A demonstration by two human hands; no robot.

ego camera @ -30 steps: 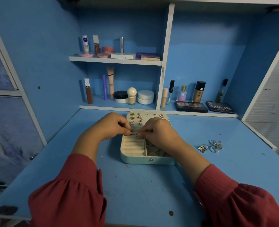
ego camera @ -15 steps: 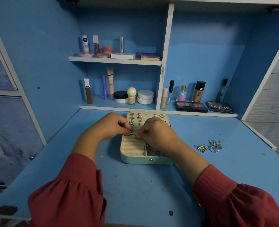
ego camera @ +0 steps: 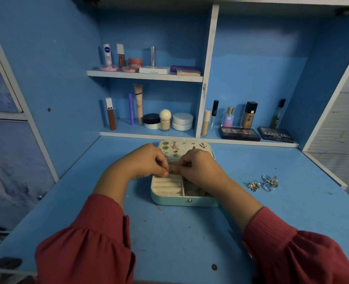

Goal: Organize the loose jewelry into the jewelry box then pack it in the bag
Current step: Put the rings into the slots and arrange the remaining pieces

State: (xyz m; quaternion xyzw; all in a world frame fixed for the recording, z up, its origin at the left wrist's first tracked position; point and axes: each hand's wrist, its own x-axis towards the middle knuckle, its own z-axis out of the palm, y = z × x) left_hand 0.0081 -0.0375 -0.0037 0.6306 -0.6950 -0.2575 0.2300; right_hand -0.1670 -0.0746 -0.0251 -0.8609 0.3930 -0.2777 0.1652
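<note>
Here both hands meet over the open jewelry box, which sits on the blue tabletop and serves as the landmark. The left hand and the right hand have their fingers curled together above the box's left compartment, pinching a small ring between them; the piece is tiny and mostly hidden, so which way it faces cannot be told.

The step in hand seems to be seating the ring in the ridged rolls at the box's front left. To do it well, I would hold the band upright, line it up with a groove between two rolls, and press down gently with one fingertip while the other hand steadies the box. Too much force could pop out neighbouring pieces.

The box lies flat, its long axis running from the person toward the shelves, clasp side nearest the person, its lid panel at the far end, studded with earrings. More loose rings lie well to the right of the box, not yet put away. No bag is in view.
</note>
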